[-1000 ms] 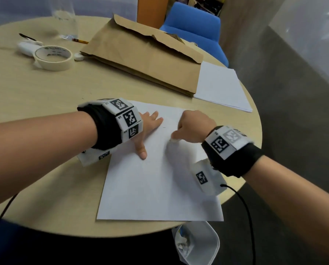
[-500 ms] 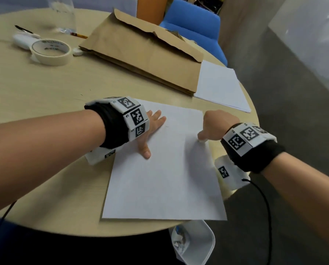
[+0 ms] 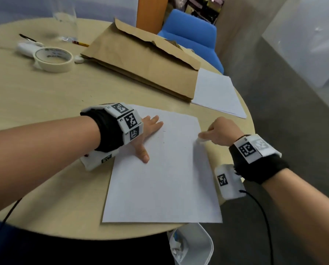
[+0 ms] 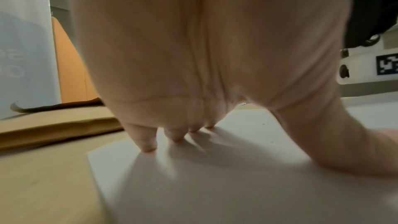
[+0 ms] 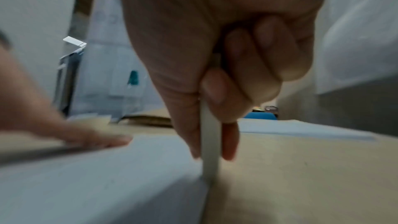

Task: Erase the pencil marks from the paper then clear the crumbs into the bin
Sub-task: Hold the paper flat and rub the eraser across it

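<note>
A white sheet of paper (image 3: 160,178) lies on the round wooden table (image 3: 45,96), near its front edge. My left hand (image 3: 148,129) presses flat on the sheet's upper left part, fingers straight and spread (image 4: 146,142). Small faint pencil marks (image 3: 164,131) show just right of those fingers. My right hand (image 3: 219,131) is at the sheet's right edge, where thumb and forefinger pinch a thin white eraser (image 5: 210,142). The eraser's lower end touches the paper's edge (image 5: 96,185). A white bin (image 3: 198,245) with crumpled scraps stands on the floor below the table's front edge.
A brown envelope (image 3: 140,64) lies behind the sheet, with a stack of white paper (image 3: 217,92) at its right end. At the back left are a tape roll (image 3: 52,59), a glass (image 3: 65,22) and a pencil (image 3: 81,44). A blue chair (image 3: 192,33) stands beyond the table.
My right hand has slid with the eraser from the middle of the sheet to its right edge. The left hand has stayed pressed on the paper.
</note>
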`<move>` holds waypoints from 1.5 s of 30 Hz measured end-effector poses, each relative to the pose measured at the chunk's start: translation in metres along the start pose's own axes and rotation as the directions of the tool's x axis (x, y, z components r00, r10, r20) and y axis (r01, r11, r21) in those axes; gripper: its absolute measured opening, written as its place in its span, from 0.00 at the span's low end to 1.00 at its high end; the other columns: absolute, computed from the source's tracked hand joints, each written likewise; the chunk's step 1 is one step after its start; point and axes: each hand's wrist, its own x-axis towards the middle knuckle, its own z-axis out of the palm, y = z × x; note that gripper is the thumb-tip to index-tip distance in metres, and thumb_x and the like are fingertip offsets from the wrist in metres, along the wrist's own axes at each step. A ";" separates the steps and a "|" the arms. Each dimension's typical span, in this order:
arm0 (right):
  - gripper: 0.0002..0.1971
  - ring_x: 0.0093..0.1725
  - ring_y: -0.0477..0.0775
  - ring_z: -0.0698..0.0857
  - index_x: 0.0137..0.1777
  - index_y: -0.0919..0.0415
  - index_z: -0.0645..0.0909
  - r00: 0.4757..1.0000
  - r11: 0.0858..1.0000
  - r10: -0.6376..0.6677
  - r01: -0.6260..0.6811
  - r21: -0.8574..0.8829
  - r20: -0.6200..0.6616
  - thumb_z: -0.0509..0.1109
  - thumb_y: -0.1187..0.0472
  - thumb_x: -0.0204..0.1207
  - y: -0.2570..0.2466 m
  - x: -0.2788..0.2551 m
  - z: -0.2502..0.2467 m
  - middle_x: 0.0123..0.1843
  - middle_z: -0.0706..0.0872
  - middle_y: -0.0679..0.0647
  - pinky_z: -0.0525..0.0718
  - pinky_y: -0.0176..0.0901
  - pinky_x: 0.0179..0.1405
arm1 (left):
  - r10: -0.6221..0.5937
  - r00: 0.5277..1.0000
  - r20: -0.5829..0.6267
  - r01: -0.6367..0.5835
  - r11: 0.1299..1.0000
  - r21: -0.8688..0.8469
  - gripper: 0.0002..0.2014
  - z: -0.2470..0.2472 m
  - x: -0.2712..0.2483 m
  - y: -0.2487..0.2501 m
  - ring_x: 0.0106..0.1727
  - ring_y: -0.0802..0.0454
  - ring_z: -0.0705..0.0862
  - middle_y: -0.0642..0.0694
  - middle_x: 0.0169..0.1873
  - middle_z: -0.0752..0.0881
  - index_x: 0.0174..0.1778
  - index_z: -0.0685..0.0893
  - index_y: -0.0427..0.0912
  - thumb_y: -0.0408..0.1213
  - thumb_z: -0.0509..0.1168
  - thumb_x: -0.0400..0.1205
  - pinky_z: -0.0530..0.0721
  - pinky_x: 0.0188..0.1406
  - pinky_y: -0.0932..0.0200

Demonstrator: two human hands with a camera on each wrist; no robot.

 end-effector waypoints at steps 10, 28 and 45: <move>0.22 0.33 0.56 0.88 0.35 0.63 0.73 0.930 -0.183 -0.174 -0.355 0.917 0.325 0.52 0.49 0.85 -0.047 -0.031 0.034 0.33 0.86 0.60 0.87 0.37 0.30 | -0.114 0.993 -0.039 0.112 0.993 -0.047 0.54 -0.005 -0.032 -0.041 0.84 0.53 0.39 0.53 0.83 0.39 0.83 0.41 0.51 0.55 0.73 0.71 0.42 0.82 0.46; 0.19 0.29 0.46 0.83 0.35 0.60 0.77 0.974 -0.425 0.117 -0.126 0.896 0.193 0.58 0.50 0.83 -0.088 -0.031 0.070 0.31 0.85 0.52 0.80 0.35 0.27 | -0.101 0.995 -0.002 0.101 0.995 0.025 0.61 0.009 -0.030 -0.039 0.84 0.51 0.39 0.49 0.83 0.35 0.82 0.34 0.46 0.56 0.75 0.68 0.44 0.81 0.44; 0.17 0.37 0.55 0.90 0.39 0.61 0.74 0.947 -0.379 -0.142 -0.322 0.868 0.289 0.55 0.51 0.84 -0.062 -0.044 0.072 0.46 0.88 0.61 0.89 0.42 0.39 | -0.070 0.997 0.020 0.071 0.996 -0.058 0.62 0.015 -0.027 -0.049 0.83 0.54 0.36 0.52 0.81 0.31 0.81 0.32 0.48 0.56 0.75 0.68 0.44 0.82 0.51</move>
